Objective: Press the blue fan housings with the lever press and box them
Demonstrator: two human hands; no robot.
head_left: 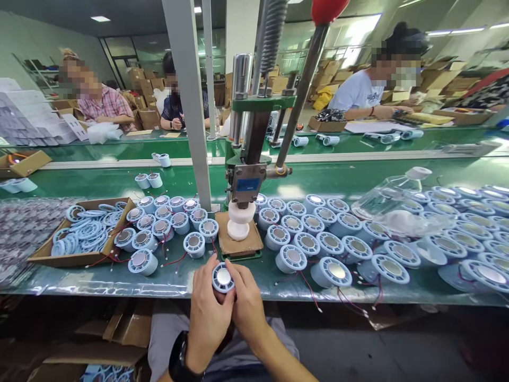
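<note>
Fingers [239, 276] of the left hand [209, 313] and right hand [248, 307] grasped a round blue unit [223, 277] by the bench's [175, 275] front edge, its silver face tipped up toward the camera, its long axis hard to tell. Beyond it the press [248, 180] stood straight in the way, similar units [293, 257] crowding both sides, a carton [79, 260] of blue rings [89, 229] farther left

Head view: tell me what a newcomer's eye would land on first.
Probably the lever press standing mid-bench, with its bright red knob at the top edge of the view. Next, the crowd of pale blue round units on both sides of it. Then, at the near edge in front of the press, the single blue unit held between the left hand and right hand.
</note>
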